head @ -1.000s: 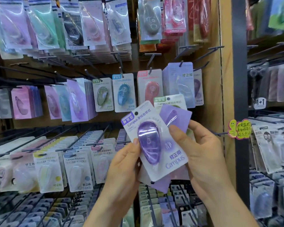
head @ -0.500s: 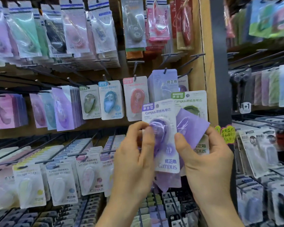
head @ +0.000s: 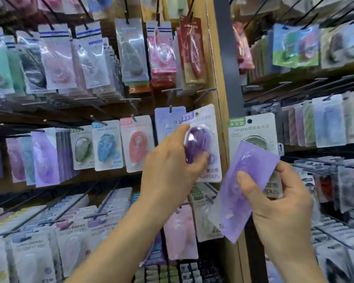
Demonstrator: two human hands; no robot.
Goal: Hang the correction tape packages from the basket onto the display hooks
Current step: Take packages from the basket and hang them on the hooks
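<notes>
Fingers (head: 181, 133) of the left hand (head: 170, 170) curl round a white card package (head: 213, 123) that holds a dark purple, egg-shaped correction tape under a clear blister. The index finger runs up the blister's left side and the thumb presses on its lower front. The card has a purple label tab at the top left with a punched hole beside it. Near the bottom are the characters 修正带; the larger print below them is too blurred to read. The left forearm rises from the lower left and holds this package upright against the middle row of the display. There it overlaps a pale lilac package (head: 166, 119) marked 修正, which hangs on a black display hook (head: 170, 108).

The right hand (head: 280, 205) sits lower and further right. Its thumb lies across the front of a translucent purple package (head: 253, 166), which is tilted, and its fingers are wrapped behind. The same grip holds a green-labelled white card package (head: 253, 127) behind the purple one. Its print looks like "Campus", followed by blurred characters. Just beside it, a small white tag (head: 280, 148) shows "1".
</notes>
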